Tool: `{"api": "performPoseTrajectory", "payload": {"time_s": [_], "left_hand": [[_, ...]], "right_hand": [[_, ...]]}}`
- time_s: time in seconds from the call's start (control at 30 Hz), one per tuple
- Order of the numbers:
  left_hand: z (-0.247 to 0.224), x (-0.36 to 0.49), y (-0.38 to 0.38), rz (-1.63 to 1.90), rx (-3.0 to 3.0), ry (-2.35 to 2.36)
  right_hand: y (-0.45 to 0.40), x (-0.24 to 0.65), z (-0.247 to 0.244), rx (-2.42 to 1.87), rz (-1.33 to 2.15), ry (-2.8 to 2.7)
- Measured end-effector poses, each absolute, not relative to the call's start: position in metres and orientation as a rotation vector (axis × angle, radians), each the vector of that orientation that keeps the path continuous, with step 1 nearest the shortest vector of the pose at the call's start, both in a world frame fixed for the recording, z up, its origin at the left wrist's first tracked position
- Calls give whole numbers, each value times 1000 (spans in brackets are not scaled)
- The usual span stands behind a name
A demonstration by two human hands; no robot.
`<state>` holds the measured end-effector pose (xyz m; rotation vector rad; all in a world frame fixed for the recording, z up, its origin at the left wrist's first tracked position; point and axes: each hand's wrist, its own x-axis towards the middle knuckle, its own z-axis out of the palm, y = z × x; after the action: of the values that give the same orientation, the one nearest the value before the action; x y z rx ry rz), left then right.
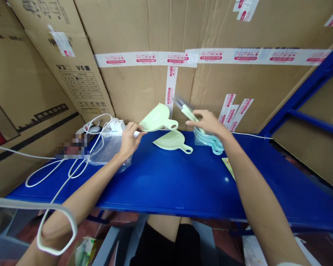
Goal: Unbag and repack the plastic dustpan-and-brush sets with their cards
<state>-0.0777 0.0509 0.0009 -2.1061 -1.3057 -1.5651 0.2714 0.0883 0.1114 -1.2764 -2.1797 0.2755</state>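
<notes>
My left hand [131,138] pinches the edge of a pale green dustpan [156,117], holding it tilted above the table with its looped handle to the right. A second pale green dustpan [170,141] lies just below it on the blue tabletop. In my right hand [207,120] is a small brush [189,112] with a light green handle; its greyish bristle end points up and left and is smeared by motion. Beneath that hand, several light blue dustpans [208,139] lie stacked, partly in clear plastic and partly hidden.
White cables [72,166] loop over the left side of the blue table [177,184], by a white power adapter [115,126] and clear plastic bags [107,149]. A yellow packet [228,167] lies beside my right forearm. Tall cardboard [138,88] stands behind; a blue metal frame [299,88] rises at right.
</notes>
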Motion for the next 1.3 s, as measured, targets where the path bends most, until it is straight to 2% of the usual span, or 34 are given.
{"api": "performPoseTrajectory", "payload": {"time_s": [0.13, 0.3, 0.47, 0.73, 0.93, 1.1, 1.3], "left_hand": [[-22, -55, 55, -1408, -2480, -1260], [-38, -39, 58, -1170, -2696, -1306], [-39, -29, 50, -982, -2768, -1088], [-26, -63, 64, -817, -2733, -1157], [-18, -46, 35, -957, -2616, -1370], [-30, -8, 16, -841, -2633, -1365], [-30, -19, 20, -770, -2589, -1226]], "right_hand": [[82, 296, 133, -1208, 207, -2010], [83, 292, 128, -1218, 237, -2033], [85, 277, 122, -1353, 133, -2056], [75, 265, 116, -1601, 26, -2181], [70, 236, 88, -1781, 37, -2278], [74, 215, 56, -1850, -34, -2393], [80, 215, 40, -1947, -23, -2399]]}}
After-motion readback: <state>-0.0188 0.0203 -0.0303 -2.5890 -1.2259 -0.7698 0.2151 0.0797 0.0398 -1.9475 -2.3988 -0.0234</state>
